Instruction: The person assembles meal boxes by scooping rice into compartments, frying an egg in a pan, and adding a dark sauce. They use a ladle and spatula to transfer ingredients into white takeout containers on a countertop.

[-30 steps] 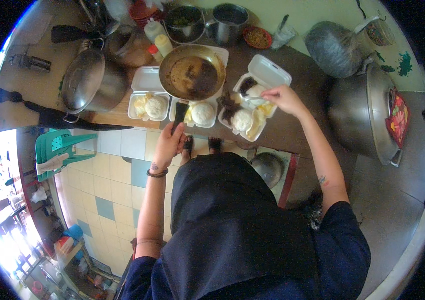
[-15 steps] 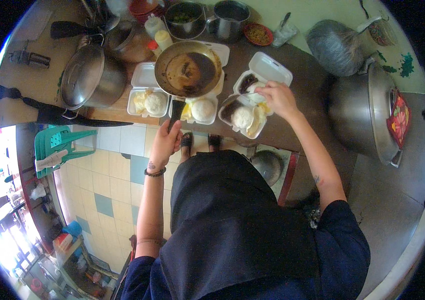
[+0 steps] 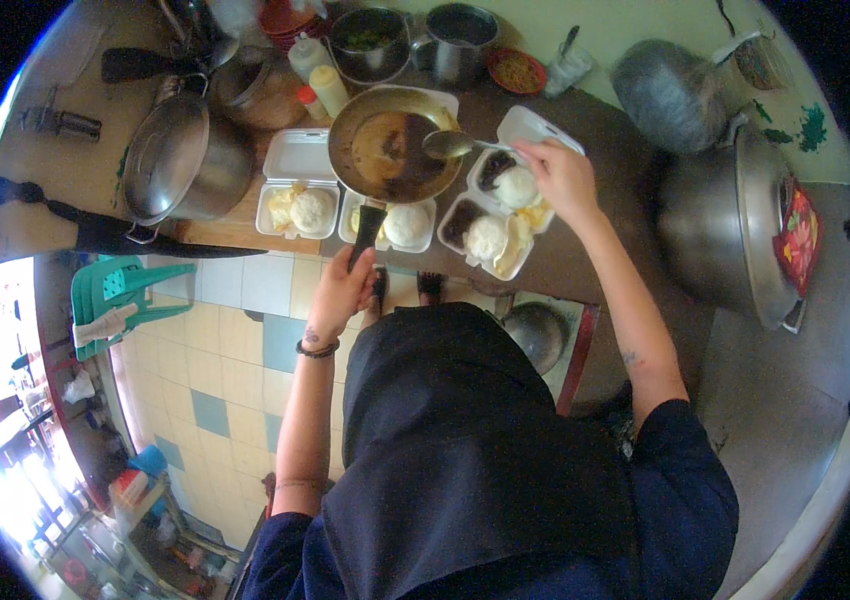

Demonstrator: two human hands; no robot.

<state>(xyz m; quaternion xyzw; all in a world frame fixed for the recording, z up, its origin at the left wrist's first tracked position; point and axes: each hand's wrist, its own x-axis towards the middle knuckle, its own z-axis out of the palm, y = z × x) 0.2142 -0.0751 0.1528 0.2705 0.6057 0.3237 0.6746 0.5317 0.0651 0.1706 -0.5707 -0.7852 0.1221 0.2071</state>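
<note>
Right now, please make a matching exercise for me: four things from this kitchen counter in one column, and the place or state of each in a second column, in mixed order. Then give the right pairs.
Things:
1. pan
2. spoon
3. big pot
4. bottles

Places or states:
A. at the far edge of the counter, behind the pan
B. held by its handle in the left hand, above the open boxes
C. in the right hand, its bowl over the pan's rim
D. on the counter to the left, lid on

Pairs: 1-B, 2-C, 3-D, 4-A
</note>
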